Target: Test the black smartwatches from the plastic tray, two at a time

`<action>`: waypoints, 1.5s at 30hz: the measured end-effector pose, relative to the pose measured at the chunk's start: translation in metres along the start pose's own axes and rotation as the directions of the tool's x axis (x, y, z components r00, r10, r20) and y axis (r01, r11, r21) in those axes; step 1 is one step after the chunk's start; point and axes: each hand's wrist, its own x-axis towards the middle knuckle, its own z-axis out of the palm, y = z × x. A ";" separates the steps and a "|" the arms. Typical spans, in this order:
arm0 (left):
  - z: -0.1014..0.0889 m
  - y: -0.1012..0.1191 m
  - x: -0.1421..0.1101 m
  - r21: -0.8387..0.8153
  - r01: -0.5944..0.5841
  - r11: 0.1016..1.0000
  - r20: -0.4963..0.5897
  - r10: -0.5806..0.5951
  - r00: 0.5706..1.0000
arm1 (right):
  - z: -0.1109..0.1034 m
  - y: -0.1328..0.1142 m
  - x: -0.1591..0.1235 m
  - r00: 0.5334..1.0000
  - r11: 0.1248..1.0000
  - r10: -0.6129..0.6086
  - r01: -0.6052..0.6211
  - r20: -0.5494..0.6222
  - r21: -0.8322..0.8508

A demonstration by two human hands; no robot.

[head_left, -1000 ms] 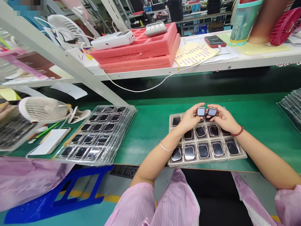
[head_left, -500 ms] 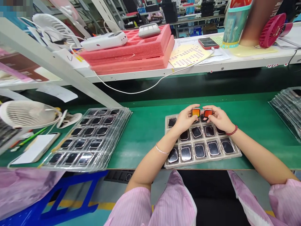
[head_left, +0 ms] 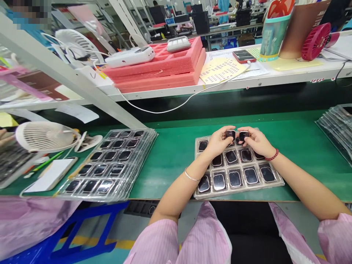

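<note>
A clear plastic tray [head_left: 277, 180] of several dark glossy watch screens lies on the green mat in front of me. Over its far edge my left hand [head_left: 218, 141] pinches one small square watch screen [head_left: 230, 134], its face dark. My right hand [head_left: 254, 141] pinches a second watch screen [head_left: 243, 135] right beside it. The two pieces are held side by side, nearly touching, tilted toward me.
A stack of filled clear trays [head_left: 110, 165] lies to the left, with a white fan [head_left: 45, 136] and a phone [head_left: 49, 176] beyond it. More trays [head_left: 337, 126] sit at the right edge. A raised white shelf [head_left: 288, 73] holds pink foam [head_left: 165, 69], papers and a white cable.
The two held screens have tilted: their faces reflected white, then orange, and now look dark. Both hands have sunk slightly toward the tray.
</note>
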 end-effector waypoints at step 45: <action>0.000 0.001 0.000 -0.066 0.049 0.997 0.036 -0.047 0.998 | 0.002 -0.004 -0.001 0.999 1.000 0.023 -0.023 -0.037 -0.013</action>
